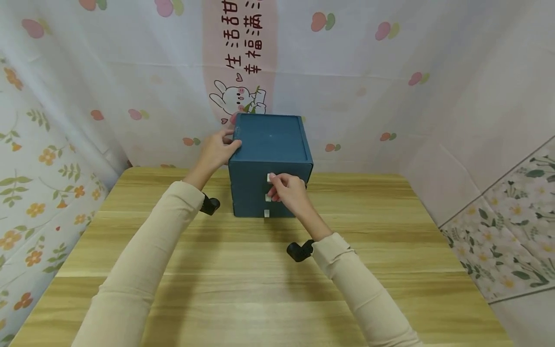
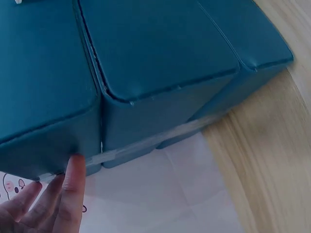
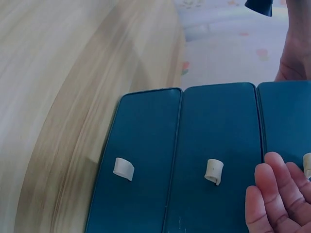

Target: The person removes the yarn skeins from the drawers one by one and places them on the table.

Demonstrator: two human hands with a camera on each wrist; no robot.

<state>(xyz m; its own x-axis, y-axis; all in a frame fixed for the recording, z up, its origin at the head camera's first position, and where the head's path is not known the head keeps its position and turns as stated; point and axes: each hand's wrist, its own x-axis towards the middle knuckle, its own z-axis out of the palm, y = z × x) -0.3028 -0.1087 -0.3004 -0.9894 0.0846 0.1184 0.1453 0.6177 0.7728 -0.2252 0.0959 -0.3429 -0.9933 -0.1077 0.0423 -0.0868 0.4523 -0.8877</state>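
Observation:
A dark blue three-drawer box [image 1: 273, 137] stands toward the back of the wooden table. Each drawer front carries a small white curled pull tab. Against the box's left side lies my left hand [image 1: 217, 150], thumb at the top edge; in the left wrist view its fingers [image 2: 73, 189] extend along the side wall. My right hand [image 1: 292, 190] pinches the top drawer's tab [image 1: 269, 178] between thumb and index finger, other fingers loosely bent beside it. The middle tab [image 3: 214, 171] and bottom tab [image 3: 124, 168] show untouched in the right wrist view. All drawers look closed.
The wooden table [image 1: 243, 289] spreads in front of and around the box. Behind it hangs a white printed curtain [image 1: 347, 96], close to the box's back. Black wrist camera mounts [image 1: 299, 251] stick out near both wrists. Clear tape [image 2: 184, 128] runs along the box's side.

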